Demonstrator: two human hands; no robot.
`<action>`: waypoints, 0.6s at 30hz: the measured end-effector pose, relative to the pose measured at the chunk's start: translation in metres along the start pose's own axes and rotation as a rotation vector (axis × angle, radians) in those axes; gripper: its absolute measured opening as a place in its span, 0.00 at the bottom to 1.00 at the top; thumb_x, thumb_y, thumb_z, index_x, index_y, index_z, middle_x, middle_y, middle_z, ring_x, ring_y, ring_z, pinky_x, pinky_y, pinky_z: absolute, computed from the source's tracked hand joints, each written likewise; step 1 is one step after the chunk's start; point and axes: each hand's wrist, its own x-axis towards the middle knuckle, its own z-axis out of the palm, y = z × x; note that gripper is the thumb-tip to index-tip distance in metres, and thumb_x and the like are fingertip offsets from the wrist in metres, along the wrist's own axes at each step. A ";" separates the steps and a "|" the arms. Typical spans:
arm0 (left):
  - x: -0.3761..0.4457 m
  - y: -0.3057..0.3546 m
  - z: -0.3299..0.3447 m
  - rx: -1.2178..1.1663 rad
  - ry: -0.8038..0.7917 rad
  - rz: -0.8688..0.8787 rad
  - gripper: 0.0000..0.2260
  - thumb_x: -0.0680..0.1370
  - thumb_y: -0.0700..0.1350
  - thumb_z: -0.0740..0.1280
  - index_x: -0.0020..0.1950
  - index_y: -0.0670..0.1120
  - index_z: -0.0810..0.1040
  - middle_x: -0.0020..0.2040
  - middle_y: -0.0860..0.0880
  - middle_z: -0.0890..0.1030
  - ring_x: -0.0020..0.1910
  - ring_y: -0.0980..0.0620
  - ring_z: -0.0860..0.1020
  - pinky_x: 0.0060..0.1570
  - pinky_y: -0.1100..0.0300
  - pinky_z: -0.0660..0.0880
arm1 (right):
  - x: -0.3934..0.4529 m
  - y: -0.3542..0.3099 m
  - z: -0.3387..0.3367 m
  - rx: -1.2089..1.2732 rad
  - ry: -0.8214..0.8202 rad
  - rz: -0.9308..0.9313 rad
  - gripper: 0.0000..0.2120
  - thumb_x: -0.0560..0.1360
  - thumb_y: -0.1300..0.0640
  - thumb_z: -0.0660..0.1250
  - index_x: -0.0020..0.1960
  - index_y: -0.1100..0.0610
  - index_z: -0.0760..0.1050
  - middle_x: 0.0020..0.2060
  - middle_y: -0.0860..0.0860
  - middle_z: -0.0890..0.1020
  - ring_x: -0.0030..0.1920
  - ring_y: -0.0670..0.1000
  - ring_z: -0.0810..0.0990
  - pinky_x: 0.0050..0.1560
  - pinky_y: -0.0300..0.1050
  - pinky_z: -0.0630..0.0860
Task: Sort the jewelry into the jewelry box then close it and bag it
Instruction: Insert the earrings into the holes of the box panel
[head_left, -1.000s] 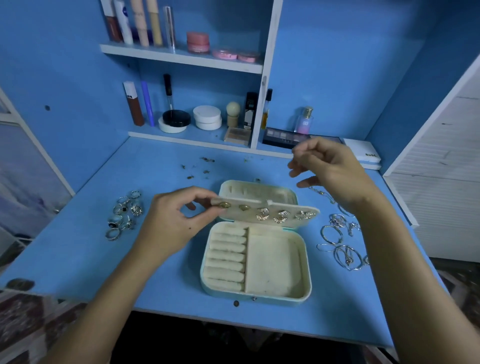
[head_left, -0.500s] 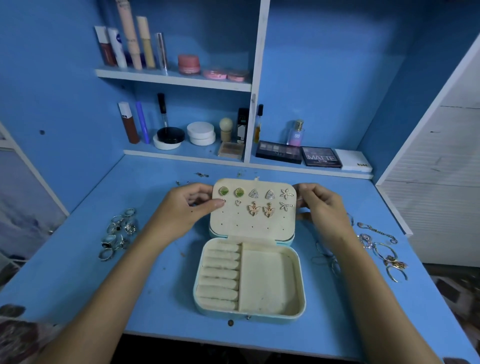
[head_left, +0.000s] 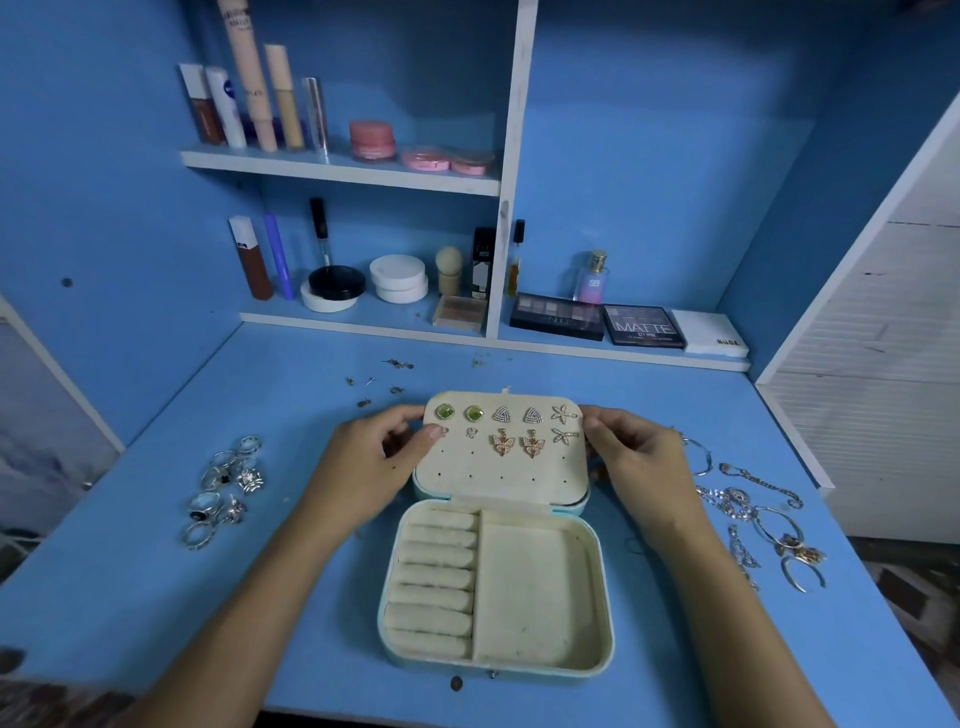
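Both side edges of the earring panel (head_left: 503, 449) are held: the left hand (head_left: 363, 467) pinches its left edge with thumb on the face and fingers curled behind, and the right hand (head_left: 636, 460) grips the right edge in the same manner. Nearest the viewer, the jewelry box (head_left: 496, 670) lies open on the blue table (head_left: 156, 597), its ring rolls (head_left: 431, 577) on the left and a plain compartment (head_left: 535, 592) on the right, both bare. Beyond the hinge, the panel is stood over the lid, carrying ten earrings (head_left: 503, 434) in its two upper rows (the lower holes are unfilled). To the left, well apart from the box, a cluster of rings (head_left: 223, 488) is laid out; to the right, bracelets and chains (head_left: 753, 519) are heaped near the right wrist. Farther back, a few loose studs (head_left: 384, 379) are scattered, and cosmetics are ranged on the shelves (head_left: 337, 169) beyond.

Most of the sorting appears undone. If the panel is tipped or pressed down carelessly, studs could be shaken loose from it; the chains could also be dragged off the table edge by the right forearm.
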 end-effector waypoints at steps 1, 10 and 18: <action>0.000 -0.001 0.000 0.015 0.002 0.001 0.05 0.78 0.52 0.70 0.53 0.58 0.83 0.33 0.54 0.78 0.31 0.58 0.72 0.34 0.66 0.69 | 0.000 0.001 0.000 -0.008 0.000 -0.004 0.11 0.82 0.60 0.64 0.51 0.52 0.85 0.42 0.52 0.86 0.37 0.46 0.80 0.37 0.39 0.79; 0.004 0.003 -0.004 0.075 0.031 0.008 0.03 0.78 0.51 0.70 0.49 0.56 0.84 0.35 0.55 0.82 0.35 0.54 0.78 0.37 0.62 0.73 | -0.001 0.000 -0.001 -0.007 -0.007 -0.007 0.09 0.81 0.59 0.66 0.52 0.51 0.84 0.42 0.48 0.87 0.38 0.46 0.81 0.38 0.39 0.80; 0.020 0.000 -0.019 0.152 0.195 0.015 0.04 0.77 0.44 0.71 0.43 0.50 0.84 0.34 0.53 0.81 0.37 0.56 0.77 0.36 0.71 0.70 | 0.001 0.002 -0.001 -0.036 -0.009 -0.016 0.09 0.81 0.59 0.66 0.52 0.50 0.84 0.42 0.47 0.87 0.38 0.46 0.81 0.39 0.39 0.81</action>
